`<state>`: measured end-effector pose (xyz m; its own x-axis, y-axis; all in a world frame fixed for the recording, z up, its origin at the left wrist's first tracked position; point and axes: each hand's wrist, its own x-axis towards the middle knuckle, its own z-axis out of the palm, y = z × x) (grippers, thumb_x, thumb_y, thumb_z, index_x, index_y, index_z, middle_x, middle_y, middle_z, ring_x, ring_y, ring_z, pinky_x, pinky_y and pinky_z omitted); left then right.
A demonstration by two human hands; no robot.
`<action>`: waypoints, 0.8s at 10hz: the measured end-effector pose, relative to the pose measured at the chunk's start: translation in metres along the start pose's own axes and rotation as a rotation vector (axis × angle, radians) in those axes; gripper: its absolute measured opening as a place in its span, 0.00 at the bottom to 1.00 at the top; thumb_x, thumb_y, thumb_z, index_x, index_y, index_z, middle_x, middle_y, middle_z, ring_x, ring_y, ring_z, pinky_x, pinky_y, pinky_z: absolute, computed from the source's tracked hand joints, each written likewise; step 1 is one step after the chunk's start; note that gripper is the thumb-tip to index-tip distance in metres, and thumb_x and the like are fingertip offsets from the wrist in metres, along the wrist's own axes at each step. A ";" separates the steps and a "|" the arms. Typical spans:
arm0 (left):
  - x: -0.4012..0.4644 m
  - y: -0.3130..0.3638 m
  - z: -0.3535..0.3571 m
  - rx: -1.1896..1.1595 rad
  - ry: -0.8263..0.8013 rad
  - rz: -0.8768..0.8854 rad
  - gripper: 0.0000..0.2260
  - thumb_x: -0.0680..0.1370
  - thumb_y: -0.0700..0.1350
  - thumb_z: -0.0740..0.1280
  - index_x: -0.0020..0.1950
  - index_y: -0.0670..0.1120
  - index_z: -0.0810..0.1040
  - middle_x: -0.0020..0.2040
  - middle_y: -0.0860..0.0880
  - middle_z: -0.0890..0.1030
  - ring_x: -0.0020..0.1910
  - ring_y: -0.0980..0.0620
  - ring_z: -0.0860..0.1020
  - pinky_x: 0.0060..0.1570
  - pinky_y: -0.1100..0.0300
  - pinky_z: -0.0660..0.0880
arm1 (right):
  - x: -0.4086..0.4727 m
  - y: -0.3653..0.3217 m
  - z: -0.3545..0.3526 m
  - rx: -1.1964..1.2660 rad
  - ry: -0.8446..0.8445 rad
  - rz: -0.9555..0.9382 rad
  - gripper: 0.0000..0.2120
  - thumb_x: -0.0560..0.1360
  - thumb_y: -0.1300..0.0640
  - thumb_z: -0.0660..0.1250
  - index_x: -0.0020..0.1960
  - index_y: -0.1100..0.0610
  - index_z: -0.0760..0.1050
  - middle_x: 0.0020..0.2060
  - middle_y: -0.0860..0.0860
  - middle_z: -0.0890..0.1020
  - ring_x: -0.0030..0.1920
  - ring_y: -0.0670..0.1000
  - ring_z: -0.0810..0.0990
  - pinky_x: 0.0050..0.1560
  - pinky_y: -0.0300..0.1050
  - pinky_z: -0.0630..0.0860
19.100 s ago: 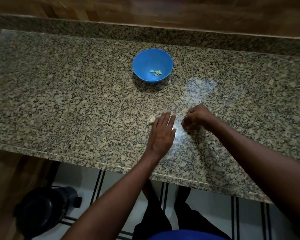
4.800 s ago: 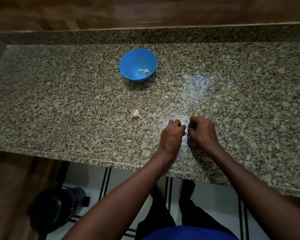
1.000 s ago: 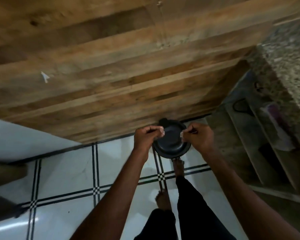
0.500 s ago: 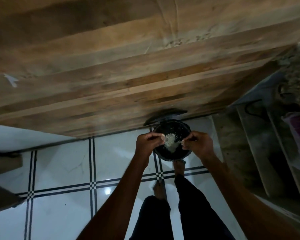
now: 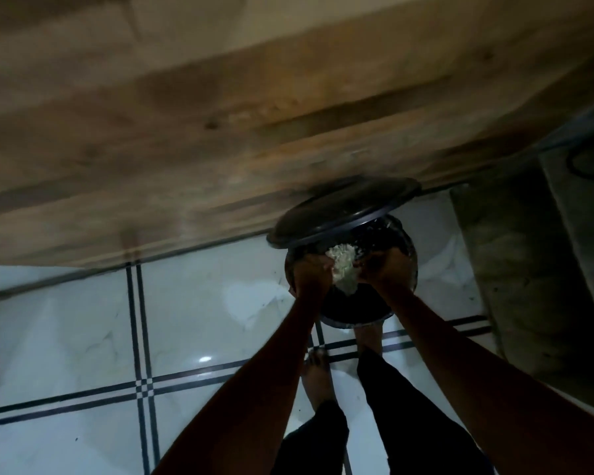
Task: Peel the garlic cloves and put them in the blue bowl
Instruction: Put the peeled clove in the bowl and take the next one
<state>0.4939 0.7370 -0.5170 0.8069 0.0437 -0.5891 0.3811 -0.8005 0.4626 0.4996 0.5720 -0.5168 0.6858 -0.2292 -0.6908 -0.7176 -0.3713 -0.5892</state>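
Note:
The blue bowl, the garlic cloves and the counter top are all out of view. I am bent over a black pedal bin on the floor, with its lid tipped up. A pale heap of garlic skins lies inside. My left hand and my right hand reach into the bin's mouth on either side of the heap. Both hands are dark and blurred. Their fingers look curled, and I cannot see whether they hold anything.
A wooden panel rises behind the bin. The white floor tiles carry black lines. Dark shelves under the counter stand to the right. My bare feet are just in front of the bin.
My view has moved closer to the bin, and the lid has swung up further. Both hands have dropped lower into the bin's mouth, beside the heap of skins.

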 end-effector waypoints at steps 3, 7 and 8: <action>0.055 0.004 0.039 0.472 -0.131 0.156 0.08 0.74 0.41 0.76 0.50 0.39 0.84 0.48 0.39 0.85 0.49 0.42 0.85 0.50 0.57 0.79 | 0.022 -0.001 0.025 -0.530 0.220 -0.154 0.16 0.78 0.61 0.69 0.60 0.72 0.76 0.56 0.71 0.80 0.58 0.70 0.80 0.59 0.60 0.78; 0.030 0.026 0.012 0.485 -0.060 0.253 0.11 0.83 0.42 0.61 0.63 0.46 0.79 0.62 0.44 0.82 0.64 0.42 0.79 0.63 0.53 0.72 | 0.017 0.002 0.012 -0.364 0.146 -0.031 0.20 0.78 0.61 0.70 0.65 0.72 0.74 0.62 0.70 0.78 0.65 0.69 0.76 0.67 0.56 0.69; 0.015 0.033 0.004 0.542 -0.017 0.236 0.13 0.87 0.46 0.57 0.66 0.46 0.77 0.61 0.43 0.82 0.63 0.41 0.80 0.60 0.52 0.73 | 0.006 0.002 0.009 -0.319 0.192 -0.054 0.18 0.77 0.58 0.70 0.59 0.71 0.78 0.55 0.70 0.82 0.58 0.69 0.81 0.61 0.59 0.76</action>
<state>0.5166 0.7091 -0.5128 0.8330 -0.1786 -0.5237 -0.0966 -0.9789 0.1801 0.5014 0.5777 -0.5259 0.7538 -0.3545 -0.5533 -0.6263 -0.6423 -0.4419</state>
